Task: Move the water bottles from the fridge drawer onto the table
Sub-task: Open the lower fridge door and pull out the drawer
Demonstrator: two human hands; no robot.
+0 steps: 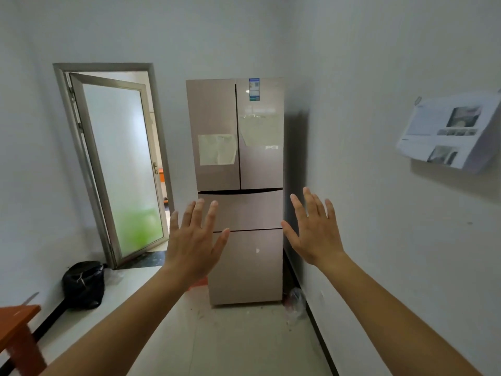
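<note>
- Both bare forearms reach forward from the bottom edge, the nearest things in view.
- At the end of one, the left hand [193, 240] is raised with its back to the camera, fingers straight and spread, grasping nothing.
- Likewise the right hand [315, 234] is raised, fingers straight and slightly fanned, thumb out to the side, also empty.
- Neither hand touches anything; they hover apart in front of the fridge [217, 118], one to each side of its lower half.
- That fridge is pinkish-beige and stands against the back wall, close to the right wall, with two upper doors closed side by side.
- Below the doors sit an upper drawer [244, 210] and a lower drawer [249, 267], both pushed shut.
- Any water bottles are hidden from view behind those closed fronts.
- On the right upper door, a blue label [254, 89] is stuck near the top.
- By the fridge's right foot, a clear plastic bag [295, 302] lies on the floor.
- At the lower left edge, a corner of an orange-red table [16, 321] shows, well apart from the fridge.
- Beyond it, a black bag [84, 283] sits on the floor by the left wall.
- Left of the fridge, a frosted glass door [122, 169] stands open.
- On the right wall, a white box [450, 134] with printed pictures is mounted.
</note>
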